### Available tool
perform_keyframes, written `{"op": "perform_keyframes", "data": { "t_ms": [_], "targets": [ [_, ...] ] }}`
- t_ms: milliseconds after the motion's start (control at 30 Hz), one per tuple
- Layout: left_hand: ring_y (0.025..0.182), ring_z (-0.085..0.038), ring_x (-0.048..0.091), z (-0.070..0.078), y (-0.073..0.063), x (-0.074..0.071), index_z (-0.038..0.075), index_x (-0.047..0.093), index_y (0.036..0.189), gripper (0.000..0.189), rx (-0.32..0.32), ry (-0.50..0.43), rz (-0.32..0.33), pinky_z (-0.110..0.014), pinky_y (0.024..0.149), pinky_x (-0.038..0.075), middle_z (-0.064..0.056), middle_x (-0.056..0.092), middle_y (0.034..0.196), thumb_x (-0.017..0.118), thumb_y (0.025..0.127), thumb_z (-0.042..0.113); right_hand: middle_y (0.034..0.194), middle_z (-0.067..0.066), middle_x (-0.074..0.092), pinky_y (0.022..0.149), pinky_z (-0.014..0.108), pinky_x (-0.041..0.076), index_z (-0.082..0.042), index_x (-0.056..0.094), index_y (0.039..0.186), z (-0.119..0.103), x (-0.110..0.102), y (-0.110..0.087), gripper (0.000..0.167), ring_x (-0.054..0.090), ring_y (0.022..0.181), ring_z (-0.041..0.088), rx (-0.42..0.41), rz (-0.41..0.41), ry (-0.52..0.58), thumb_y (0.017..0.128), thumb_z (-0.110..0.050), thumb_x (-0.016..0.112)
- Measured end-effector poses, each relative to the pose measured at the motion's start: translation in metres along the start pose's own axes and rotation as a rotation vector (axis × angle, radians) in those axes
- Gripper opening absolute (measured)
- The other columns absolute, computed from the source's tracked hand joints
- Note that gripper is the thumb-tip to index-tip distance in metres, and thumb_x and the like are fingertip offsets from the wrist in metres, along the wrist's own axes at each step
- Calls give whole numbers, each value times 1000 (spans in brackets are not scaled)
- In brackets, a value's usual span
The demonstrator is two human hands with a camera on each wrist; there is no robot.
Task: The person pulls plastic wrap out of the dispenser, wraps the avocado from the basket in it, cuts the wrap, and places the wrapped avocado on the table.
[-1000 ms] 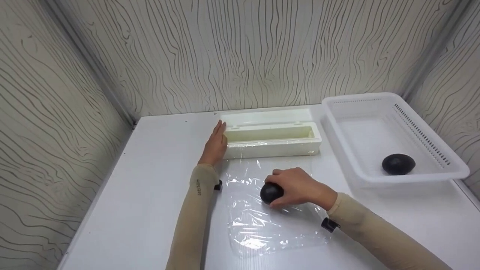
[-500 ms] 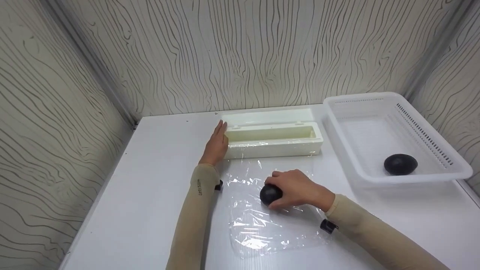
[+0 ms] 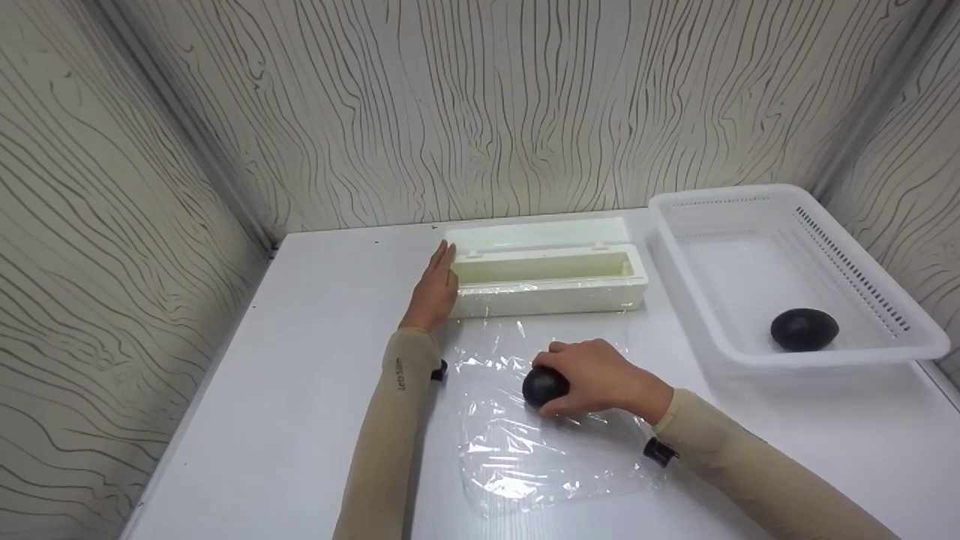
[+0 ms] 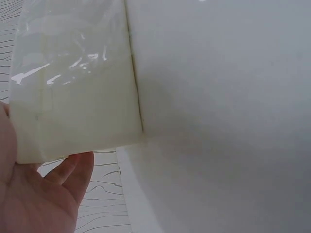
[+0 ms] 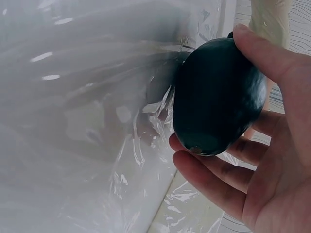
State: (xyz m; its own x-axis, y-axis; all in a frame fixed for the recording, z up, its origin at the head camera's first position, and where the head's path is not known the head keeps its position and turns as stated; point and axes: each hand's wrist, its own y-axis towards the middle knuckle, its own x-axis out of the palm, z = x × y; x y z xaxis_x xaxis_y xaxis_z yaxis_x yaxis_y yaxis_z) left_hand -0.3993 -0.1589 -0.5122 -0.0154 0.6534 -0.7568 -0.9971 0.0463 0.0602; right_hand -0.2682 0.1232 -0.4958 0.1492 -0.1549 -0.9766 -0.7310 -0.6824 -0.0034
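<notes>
A long cream box stands at the back with its lid folded back and a hollow inside. My left hand rests against the box's left end, its fingers straight; the box end also shows in the left wrist view. Clear plastic film stretches from the box's front over the table toward me. With my right hand I grip a dark avocado, which sits on the film. In the right wrist view, thumb and fingers curl round the avocado, and the film wrinkles beside it.
A white plastic basket with slotted sides stands on the right. Another dark avocado lies in its near part. White table extends left of my left arm. Wood-patterned walls enclose the back and sides.
</notes>
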Motion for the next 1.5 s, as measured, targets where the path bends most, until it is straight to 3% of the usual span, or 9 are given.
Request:
{"op": "perform_keyframes", "data": {
  "t_ms": [300,900,1200,1500],
  "targets": [
    [162,-18,11,-1,1,1,25,16,167,59,-8,-5,-7,-39,132,13,6,6,176,21,109,28,97,-8,62,71,38,52,-23,69,126,1,-5,-4,63,64,78,15,-36,12,-15,76,-60,84],
    [162,-19,11,2,-1,-1,26,17,167,57,-7,-1,-11,-39,132,13,7,6,176,20,110,28,102,-9,64,72,40,53,-26,68,131,7,-8,-7,66,67,84,16,-30,13,9,76,-59,85],
    [162,-21,12,3,0,-3,22,15,167,59,10,33,-34,-39,132,14,4,5,176,21,109,28,102,-8,64,62,29,46,-22,68,134,14,-15,-15,72,55,69,8,-42,76,11,76,-61,83],
    [162,-27,10,0,-4,-16,25,4,168,72,46,27,-84,-50,131,15,2,-3,176,19,108,62,107,-5,68,58,24,40,-22,67,137,29,-29,-35,69,55,72,6,-11,208,-2,80,-61,80]
  ]
}}
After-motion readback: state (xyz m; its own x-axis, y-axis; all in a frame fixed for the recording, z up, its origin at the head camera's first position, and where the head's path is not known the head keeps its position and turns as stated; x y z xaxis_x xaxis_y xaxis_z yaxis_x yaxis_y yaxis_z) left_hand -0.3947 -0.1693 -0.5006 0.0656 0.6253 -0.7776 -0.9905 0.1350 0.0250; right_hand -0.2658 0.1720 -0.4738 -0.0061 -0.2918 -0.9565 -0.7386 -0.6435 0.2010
